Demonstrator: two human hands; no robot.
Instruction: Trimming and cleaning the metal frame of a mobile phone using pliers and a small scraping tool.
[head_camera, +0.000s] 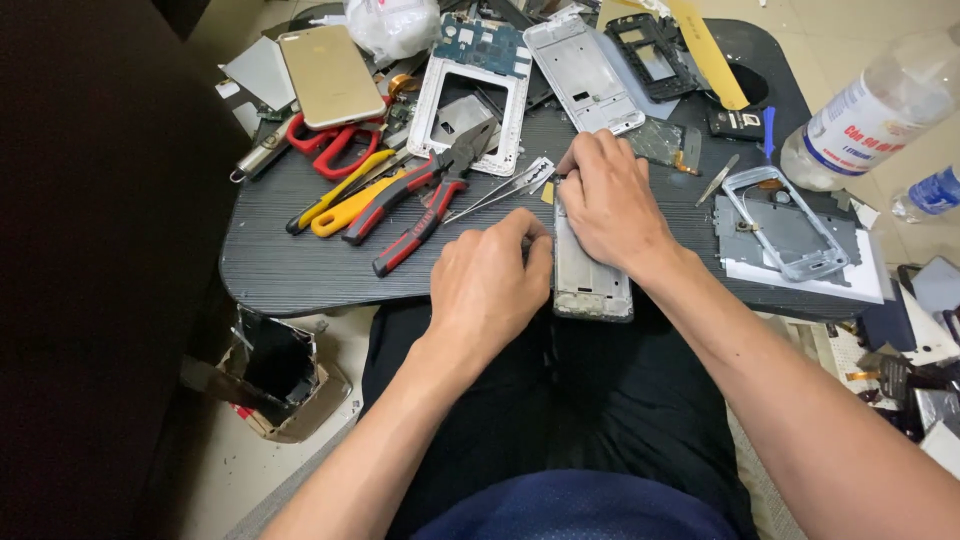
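- Dark wood-grain laminate with rounded corners covers the small counter (290, 265), which sits over the person's lap above a pale tiled floor.
- Nearest the body, a slim silver phone frame (592, 285) lies lengthwise at the counter's front edge, its metal worn and its lower end overhanging slightly.
- At the frame's left side, the left hand (490, 285) rests knuckles up, fingers curled narrowly inward; whether they pinch anything cannot be told.
- On top of the frame's upper half, the right hand (610, 200) presses flat, fingers bent and close together on the metal.
- Just left of the hands lie thin steel tweezers (500, 190), then pliers (425, 200) with red-and-black rubber grips, and a yellow-handled tool (345, 205).
- Further left, red-handled scissors (330, 145) sit partly under a smooth gold phone back (328, 75).
- To the right, a grey metal frame (785, 225) rests on white paper.
- At the far edge sit a white rectangular frame (470, 100), another silver frame (585, 72), and a black plastic housing (655, 55).
- Off the counter's right side, a clear plastic bottle (870, 115) lies tilted.
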